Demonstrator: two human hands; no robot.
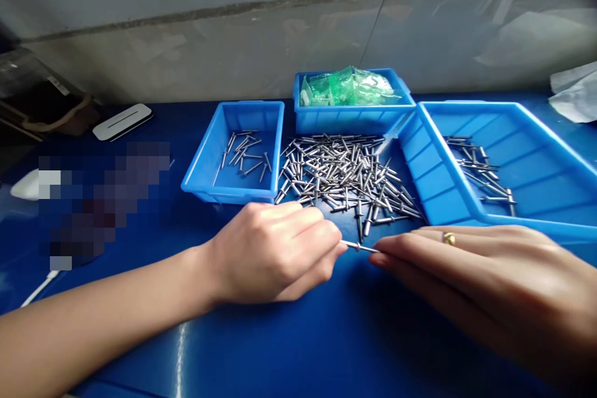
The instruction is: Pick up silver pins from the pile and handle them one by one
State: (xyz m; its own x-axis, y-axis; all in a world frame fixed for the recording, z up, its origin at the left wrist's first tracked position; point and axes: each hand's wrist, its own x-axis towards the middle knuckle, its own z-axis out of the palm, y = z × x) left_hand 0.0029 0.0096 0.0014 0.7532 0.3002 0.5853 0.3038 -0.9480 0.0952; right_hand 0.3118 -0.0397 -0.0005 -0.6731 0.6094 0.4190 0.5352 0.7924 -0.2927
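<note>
A thin metal rivet (358,246) is held level between my two hands, in front of a pile of similar rivets (345,168). My left hand (284,252) pinches its left end. The fingertips of my right hand (485,273), which wears a gold ring, close on its right end. Behind my left hand stands a blue bin (200,181) with several loose rivets inside. To the right of the pile, a larger blue bin (471,189) also holds several rivets.
A blue bin (354,119) with green plastic bags (349,88) stands at the back by the wall. On the left of the blue table (289,348) lie a white flat device (122,122), a blurred-out object and a white cable (40,288). White paper (576,93) is at far right.
</note>
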